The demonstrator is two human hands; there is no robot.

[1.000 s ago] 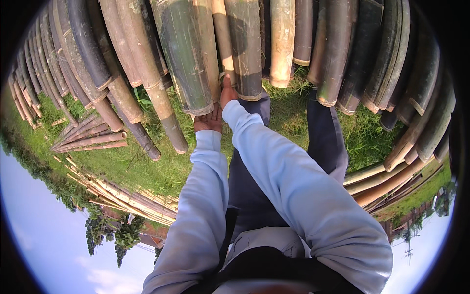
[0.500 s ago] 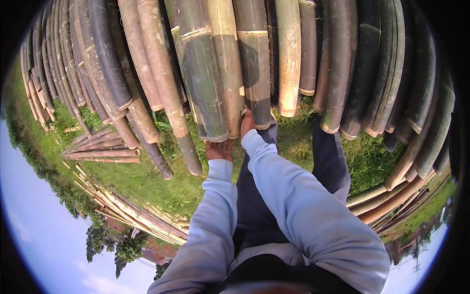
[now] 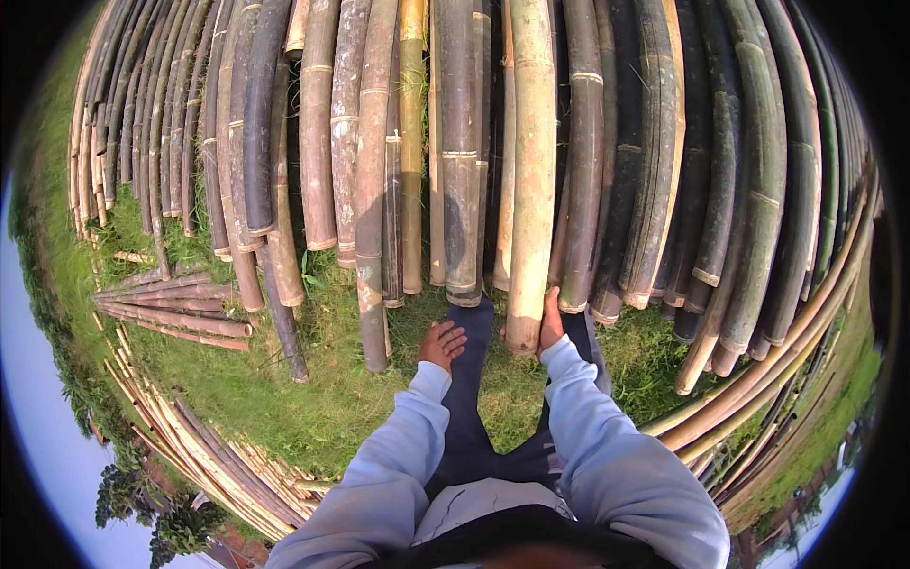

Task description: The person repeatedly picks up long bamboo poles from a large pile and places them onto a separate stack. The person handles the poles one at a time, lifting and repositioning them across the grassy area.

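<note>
A wide row of long bamboo poles lies side by side on the grass, their cut ends toward me. My right hand grips the right side of one pale, thick bamboo pole close to its cut end. Just left of that pole's end, my left hand hovers over the grass, fingers loosely curled and holding nothing. Both arms wear light blue sleeves. My dark trouser legs show between them.
Thinner bamboo poles lie in a small pile on the grass at left. More long poles run along the lower left, and another bundle curves along the right. Trees stand at the lower left rim.
Both hands were together under the ends of thick poles held up near me. Now the poles lie lower and farther, my left hand has come off, and my right hand stays on the pale pole.
</note>
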